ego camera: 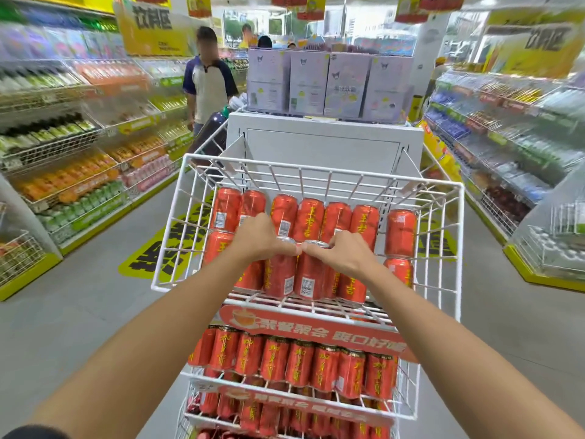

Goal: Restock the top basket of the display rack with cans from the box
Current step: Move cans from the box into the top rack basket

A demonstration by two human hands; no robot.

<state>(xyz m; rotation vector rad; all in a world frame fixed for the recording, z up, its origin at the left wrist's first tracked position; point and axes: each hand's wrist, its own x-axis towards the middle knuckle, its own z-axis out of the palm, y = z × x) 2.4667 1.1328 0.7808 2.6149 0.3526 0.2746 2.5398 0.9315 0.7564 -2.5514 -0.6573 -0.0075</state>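
The two middle cans of the front row were the ones being handled: the left-hand can (280, 275) and the right-hand can (310, 277) stood upright, touching each other, on the floor of the top basket (316, 163). The left hand (256, 239) was clamped down over the lid of the first, fingers curled round its silver rim, and the right hand (345, 251) gripped the second the same way from above, so both cans sat right under the fingertips, and the two hands nearly met in the middle. Around them the white wire basket held more red cans (311, 218), a full row along the back and a few in front at either side, all standing. Below, an orange sign strip (316, 331) ran along the rack, and the lower basket (297, 378) was packed tight with the same red cans. Behind the rack was a white display block (323, 144) with purple boxes (329, 83) lined up on top. A person (209, 87) stood in the left aisle, and drink shelves (63, 147) ran down both sides, pretty blurry.
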